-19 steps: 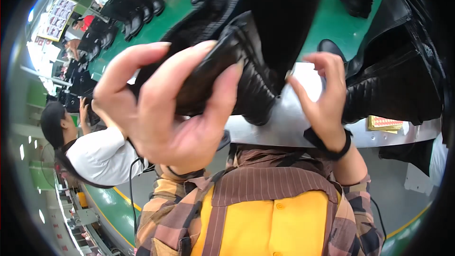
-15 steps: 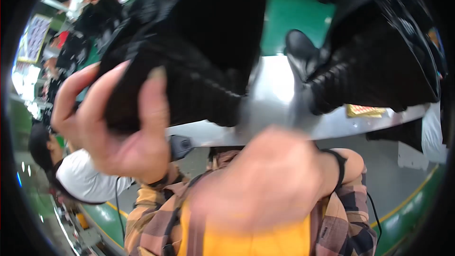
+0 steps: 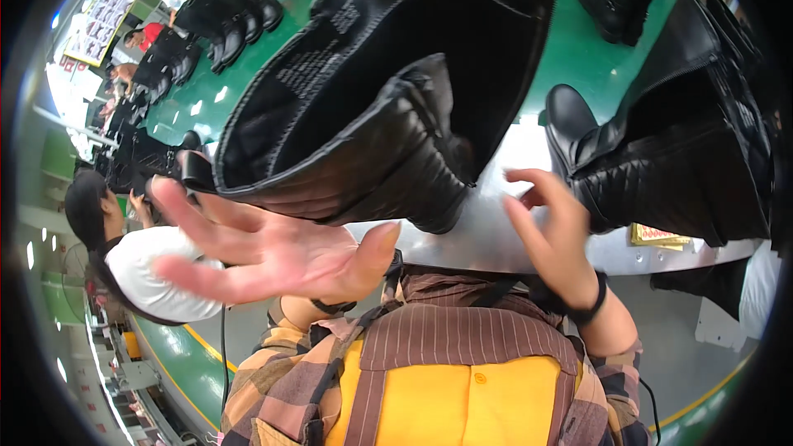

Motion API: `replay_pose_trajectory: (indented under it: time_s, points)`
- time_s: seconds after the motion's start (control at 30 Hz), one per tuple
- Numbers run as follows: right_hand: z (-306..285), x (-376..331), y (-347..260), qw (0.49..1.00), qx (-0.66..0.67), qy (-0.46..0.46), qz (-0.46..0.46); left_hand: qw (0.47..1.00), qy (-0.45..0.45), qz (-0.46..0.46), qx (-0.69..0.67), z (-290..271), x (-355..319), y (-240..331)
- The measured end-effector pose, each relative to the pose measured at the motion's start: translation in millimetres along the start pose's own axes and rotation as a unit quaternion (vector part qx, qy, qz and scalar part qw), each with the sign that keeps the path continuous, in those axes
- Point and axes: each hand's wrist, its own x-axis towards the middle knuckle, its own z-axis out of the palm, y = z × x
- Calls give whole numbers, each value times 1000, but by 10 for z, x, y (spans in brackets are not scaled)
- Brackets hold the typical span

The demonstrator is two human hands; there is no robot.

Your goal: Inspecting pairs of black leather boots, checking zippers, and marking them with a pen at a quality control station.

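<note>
A tall black boot (image 3: 355, 157) stands in front of me with its shaft gaping wide, so the dark lining and a zipper edge show. My left hand (image 3: 281, 252) is beside the near left side of its shaft, palm up, fingers spread, gripping nothing; whether it touches the leather I cannot tell. My right hand (image 3: 553, 231) is between this boot and a second tall black boot (image 3: 661, 173) on the right. Its thumb and forefinger are apart, with nothing between them. The second boot's shaft is open too, and its rounded toe points away from me.
Both boots are on a shiny metal worktop (image 3: 496, 248), whose curved near edge is at my waist. Yellow printed slips (image 3: 659, 235) lie by the right boot. More black boots (image 3: 227, 21) line a green surface (image 3: 223, 107) beyond. A person in white (image 3: 161, 281) sits at my left.
My left hand has let go of the left boot's shaft edge and opened. The right hand has moved forward and right, away from my chest. The boot shaft now gapes wider in view.
</note>
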Motion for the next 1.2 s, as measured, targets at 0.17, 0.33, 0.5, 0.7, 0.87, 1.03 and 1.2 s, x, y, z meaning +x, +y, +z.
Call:
replay_pose_trajectory:
  time_s: [0.17, 0.33, 0.5, 0.7, 0.87, 1.03, 1.2]
  points:
    - [482, 227, 960, 991, 5, -120, 63, 937, -246, -208, -135, -230, -1000, -11]
    - [470, 351, 1186, 932, 80, -290, 201, 731, -442, -499, -145, -325, -1376, 5]
    - [453, 395, 986, 893, 178, -327, 254, 740, -374, -546, -124, -222, -1392, 109]
    - [279, 423, 201, 903, 324, -222, 172, 744, -384, -542, -69, -191, -1322, 171]
    - [-351, 605, -870, 903, 392, -174, -20, 762, -365, -529, -79, -177, -1302, 225]
    - [-240, 702, -1068, 918, 359, -169, -21, 759, -330, -546, -134, -132, -1370, 256]
    - [-191, 492, -553, 948, 255, -191, -21, 779, -296, -538, -126, -84, -1455, 159]
